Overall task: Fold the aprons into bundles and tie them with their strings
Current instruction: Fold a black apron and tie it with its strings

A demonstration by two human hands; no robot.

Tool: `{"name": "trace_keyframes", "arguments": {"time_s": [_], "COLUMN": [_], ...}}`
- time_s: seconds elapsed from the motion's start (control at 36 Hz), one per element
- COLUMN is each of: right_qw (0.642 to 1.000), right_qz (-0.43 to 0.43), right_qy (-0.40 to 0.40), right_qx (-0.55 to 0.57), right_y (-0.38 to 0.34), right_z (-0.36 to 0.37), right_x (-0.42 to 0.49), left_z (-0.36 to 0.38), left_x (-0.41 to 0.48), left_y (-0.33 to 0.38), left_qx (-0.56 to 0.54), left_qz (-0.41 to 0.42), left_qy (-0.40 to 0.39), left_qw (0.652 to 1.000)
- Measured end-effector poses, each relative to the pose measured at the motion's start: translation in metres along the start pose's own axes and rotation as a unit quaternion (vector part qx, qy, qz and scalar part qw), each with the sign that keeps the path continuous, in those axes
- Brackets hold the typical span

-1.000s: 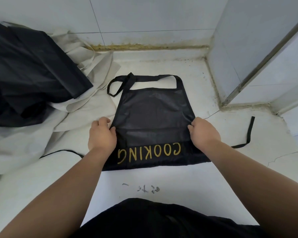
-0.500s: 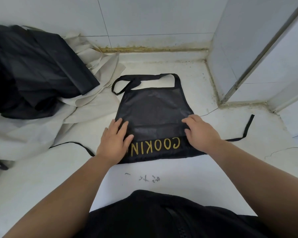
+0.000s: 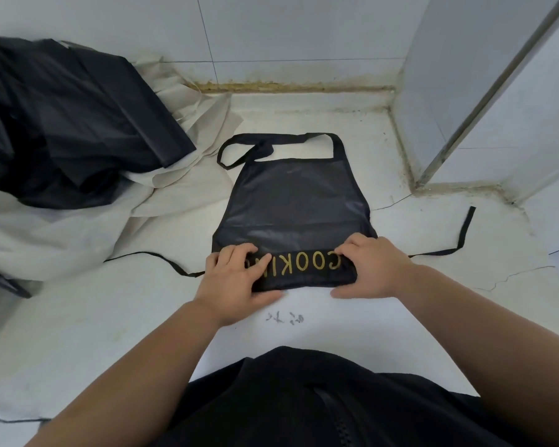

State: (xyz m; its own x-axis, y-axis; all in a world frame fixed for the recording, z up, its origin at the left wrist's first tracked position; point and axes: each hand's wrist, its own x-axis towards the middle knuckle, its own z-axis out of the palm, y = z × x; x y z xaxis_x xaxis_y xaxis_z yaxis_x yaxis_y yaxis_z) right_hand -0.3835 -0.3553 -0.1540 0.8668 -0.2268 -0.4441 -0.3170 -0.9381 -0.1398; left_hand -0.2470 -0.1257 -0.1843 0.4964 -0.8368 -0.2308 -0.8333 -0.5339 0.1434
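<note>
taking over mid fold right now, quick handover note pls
Left hand: grips the folded band's left end, fingers on top, thumb at the near edge.
Right hand: same grip, right end.
Apron: flat on the counter, neck loop at the far end, waist strings trailing loose to both sides.
Done: near end folded into a band, COOKING lettering on top.
Left: fold on toward the neck loop, tie with the strings; dark fabric pile at left probably holds more.
</note>
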Motion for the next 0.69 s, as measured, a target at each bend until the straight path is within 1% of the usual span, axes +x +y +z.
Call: {"name": "trace_keyframes", "arguments": {"time_s": [0.08,0.14,0.25,0.31,0.36,0.42,0.5,0.61,0.69], "right_qw": [1.000,1.000,0.998,0.996,0.994,0.993,0.993,0.995,0.994], "right_qz": [0.000,0.011,0.044,0.058,0.068,0.073,0.085,0.090,0.094], "right_qy": [0.002,0.000,-0.002,-0.002,-0.004,-0.018,-0.038,-0.033,-0.032], "right_qx": [0.005,0.017,0.049,0.071,0.086,0.087,0.074,0.012,-0.051], "right_y": [-0.001,-0.001,0.002,0.006,0.008,0.010,0.012,0.017,0.021], "right_z": [-0.002,-0.008,-0.023,-0.027,-0.031,-0.034,-0.037,-0.040,-0.042], "right_x": [-0.001,0.001,0.008,0.013,0.018,0.024,0.034,0.048,0.057], "left_z": [-0.008,-0.016,-0.042,-0.055,-0.061,-0.061,-0.056,-0.041,-0.032], "left_x": [0.009,0.017,0.034,0.043,0.051,0.057,0.064,0.071,0.077], "left_y": [0.000,-0.003,-0.015,-0.021,-0.031,-0.042,-0.053,-0.059,-0.058], "left_qx": [0.010,-0.012,-0.114,-0.155,-0.225,-0.301,-0.356,-0.396,-0.331], "left_qz": [0.006,0.014,-0.007,-0.031,-0.068,-0.098,-0.142,-0.187,-0.212], "left_qy": [-0.031,-0.051,-0.102,-0.122,-0.143,-0.157,-0.133,-0.054,0.002], "left_qw": [0.999,0.999,0.988,0.980,0.961,0.935,0.914,0.897,0.920]}}
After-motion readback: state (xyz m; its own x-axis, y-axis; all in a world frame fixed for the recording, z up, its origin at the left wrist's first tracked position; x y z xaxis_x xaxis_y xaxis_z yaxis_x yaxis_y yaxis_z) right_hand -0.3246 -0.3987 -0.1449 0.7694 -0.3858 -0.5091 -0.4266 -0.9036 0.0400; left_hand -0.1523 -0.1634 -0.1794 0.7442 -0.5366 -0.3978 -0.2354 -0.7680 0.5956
